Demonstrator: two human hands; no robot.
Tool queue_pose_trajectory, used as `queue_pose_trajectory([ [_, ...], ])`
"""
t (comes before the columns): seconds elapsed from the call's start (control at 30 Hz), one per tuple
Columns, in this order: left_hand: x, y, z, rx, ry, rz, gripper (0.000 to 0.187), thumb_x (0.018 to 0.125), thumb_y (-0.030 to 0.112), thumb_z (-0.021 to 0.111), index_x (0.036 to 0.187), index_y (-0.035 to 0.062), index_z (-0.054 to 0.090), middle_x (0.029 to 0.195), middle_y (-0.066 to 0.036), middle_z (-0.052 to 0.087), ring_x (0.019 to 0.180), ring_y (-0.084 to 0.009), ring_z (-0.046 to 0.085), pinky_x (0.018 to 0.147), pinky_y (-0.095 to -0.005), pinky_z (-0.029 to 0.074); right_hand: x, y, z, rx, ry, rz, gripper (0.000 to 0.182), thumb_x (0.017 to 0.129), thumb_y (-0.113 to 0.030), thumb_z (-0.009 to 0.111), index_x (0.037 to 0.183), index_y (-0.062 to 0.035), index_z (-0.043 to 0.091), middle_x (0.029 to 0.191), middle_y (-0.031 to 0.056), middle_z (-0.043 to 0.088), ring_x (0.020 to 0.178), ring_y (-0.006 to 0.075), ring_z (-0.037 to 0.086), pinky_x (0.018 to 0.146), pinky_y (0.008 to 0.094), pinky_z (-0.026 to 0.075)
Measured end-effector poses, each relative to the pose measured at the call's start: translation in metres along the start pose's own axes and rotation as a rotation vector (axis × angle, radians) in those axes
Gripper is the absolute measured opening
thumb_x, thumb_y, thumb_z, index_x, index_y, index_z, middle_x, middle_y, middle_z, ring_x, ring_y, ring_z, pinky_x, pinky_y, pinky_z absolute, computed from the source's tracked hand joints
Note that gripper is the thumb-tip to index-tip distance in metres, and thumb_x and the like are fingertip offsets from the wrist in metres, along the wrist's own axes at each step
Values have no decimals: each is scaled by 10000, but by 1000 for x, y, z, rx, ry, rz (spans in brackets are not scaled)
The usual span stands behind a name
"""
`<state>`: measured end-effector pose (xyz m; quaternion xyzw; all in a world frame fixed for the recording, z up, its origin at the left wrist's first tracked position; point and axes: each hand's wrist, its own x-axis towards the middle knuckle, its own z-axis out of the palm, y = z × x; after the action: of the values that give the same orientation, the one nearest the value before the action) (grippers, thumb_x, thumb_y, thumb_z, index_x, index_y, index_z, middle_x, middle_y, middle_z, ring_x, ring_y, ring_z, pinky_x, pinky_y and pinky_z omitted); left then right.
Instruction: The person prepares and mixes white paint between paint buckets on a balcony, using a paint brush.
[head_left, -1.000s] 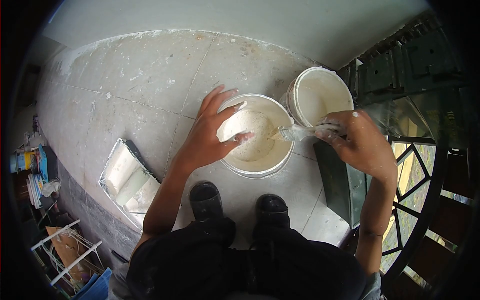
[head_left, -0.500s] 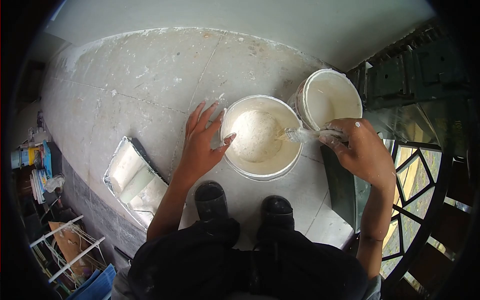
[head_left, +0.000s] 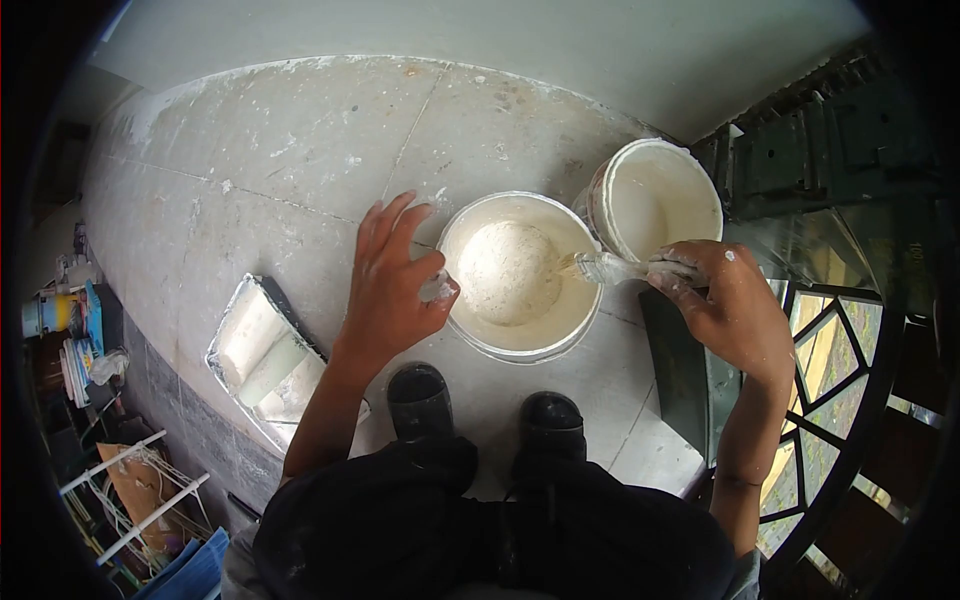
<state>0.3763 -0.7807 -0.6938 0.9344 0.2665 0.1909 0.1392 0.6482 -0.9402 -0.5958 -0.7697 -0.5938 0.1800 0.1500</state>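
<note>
Squatting over two paint buckets on a dusty ledge

The concrete slab (head_left: 300, 150) is speckled with white, and a foil-lined roller tray (head_left: 262, 345) sits off to one side. Nearer bucket (head_left: 520, 340) holds a lumpy cream mix; the second bucket (head_left: 655, 190) touches it just behind. Left hand (head_left: 385, 290) hangs at the near bucket's rim, fingers loosely spread, thumb tucked against the edge — might be pinching a blob of paste, hard to tell. Right hand (head_left: 725, 300) is wrapped tight around a paint-caked brush (head_left: 610, 268) — its tip over the mix.
</note>
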Motion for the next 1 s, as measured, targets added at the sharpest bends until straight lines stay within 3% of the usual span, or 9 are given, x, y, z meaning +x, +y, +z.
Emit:
queue_pose_trajectory([
  [0.1, -4, 2, -3, -55, 25, -43, 174, 658, 132, 754, 709, 13, 637, 1181, -174, 524, 1218, -363, 426, 1023, -526, 305, -7, 13, -3, 160, -24, 180, 298, 805, -177, 705, 1033, 5, 649, 950, 218, 643, 927, 338, 597, 778, 413, 474],
  [0.27, 16, 25, -8, -437, -51, 13, 271, 694, 152, 767, 903, 30, 644, 1145, -142, 562, 1208, -342, 452, 1019, -443, 343, -5, 0, 17, 407, 93, 15, 194, 796, -124, 721, 903, 29, 670, 652, 162, 623, 499, 228, 551, 522, 318, 457],
  [0.37, 34, 54, 1, -498, -124, 101, 344, 713, 178, 769, 998, 40, 634, 1185, -127, 570, 1232, -325, 452, 1025, -432, 345, 2, -12, 30, 419, 33, 39, 246, 778, -168, 761, 888, 33, 673, 737, 128, 675, 640, 172, 625, 635, 301, 491],
  [0.6, 36, 54, 34, -594, -205, 95, 285, 748, 41, 712, 1029, 70, 678, 1113, -117, 655, 1154, -302, 546, 1056, -452, 336, 9, -12, 30, 566, -11, -6, 236, 841, -233, 714, 883, -2, 689, 654, 63, 617, 578, 104, 506, 541, 274, 425],
  [0.7, 28, 50, 34, -601, -155, -33, 264, 724, 4, 718, 978, 75, 708, 1112, -122, 663, 1112, -295, 572, 1035, -434, 369, 3, 24, 19, 475, 315, 354, 357, 870, -343, 666, 880, 14, 691, 641, 90, 621, 576, 130, 539, 552, 294, 442],
  [0.8, 21, 40, 32, -585, -135, -118, 263, 698, -26, 730, 942, 73, 728, 1094, -114, 673, 1096, -270, 586, 1015, -397, 392, -1, 75, 29, 228, 515, 527, 381, 867, -304, 657, 925, 72, 671, 782, 230, 672, 739, 297, 683, 669, 366, 508],
  [0.9, 18, 30, 31, -599, -128, -187, 272, 698, -51, 720, 944, 66, 726, 1090, -108, 674, 1093, -257, 589, 989, -375, 413, 0, 112, 52, 58, 335, 603, 420, 854, -311, 663, 944, 99, 658, 834, 274, 659, 819, 394, 665, 732, 419, 506],
  [0.93, 17, 28, 36, -582, -46, -150, 213, 696, 42, 782, 884, -1, 691, 982, -126, 679, 998, -289, 606, 886, -391, 458, 6, 119, 55, 165, 211, 676, 460, 843, -329, 670, 948, 117, 636, 903, 301, 645, 894, 421, 643, 774, 434, 495],
  [1.0, 19, 26, 35, -648, -54, -198, 218, 690, 32, 784, 882, -5, 686, 969, -135, 676, 945, -279, 624, 861, -382, 471, 15, 127, 63, 107, 233, 664, 433, 845, -301, 668, 971, 110, 617, 931, 307, 637, 916, 423, 635, 782, 436, 489],
])
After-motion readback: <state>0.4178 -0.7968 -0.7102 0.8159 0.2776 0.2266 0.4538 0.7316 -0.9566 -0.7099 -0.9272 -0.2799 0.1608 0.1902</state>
